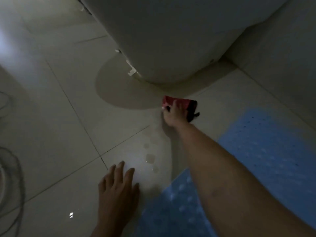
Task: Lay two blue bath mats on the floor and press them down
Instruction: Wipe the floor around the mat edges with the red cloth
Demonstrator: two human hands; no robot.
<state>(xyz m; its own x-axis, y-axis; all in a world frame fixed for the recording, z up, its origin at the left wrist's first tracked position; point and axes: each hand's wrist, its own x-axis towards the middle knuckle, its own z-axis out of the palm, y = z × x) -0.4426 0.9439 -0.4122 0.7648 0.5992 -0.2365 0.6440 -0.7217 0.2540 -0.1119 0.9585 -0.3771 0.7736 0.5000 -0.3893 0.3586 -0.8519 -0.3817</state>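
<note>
Two blue mats: far mat (266, 142) and near mat (177, 207) lie flat on the floor (68, 127), side by side.
Left hand (118, 187): flat on the floor, fingers straight.
Right hand (174, 115): holds a red cloth (179, 102) by the toilet (171, 40).

Glossy pale ceramic floor tiles (56, 117), smooth, throwing back bright glare and beaded with a few water drops (150, 158). Smooth white glazed toilet base (171, 48), softly shiny, with chipped sealant along its edge. Two light blue rubbery plastic bath mats (266, 142) (172, 214), matt, dimpled with raised bumps and small holes. Soft red and black cloth (183, 102), matt, crumpled under the right hand (174, 115). Thin grey plastic-coated cable (15, 177), dull.
</note>
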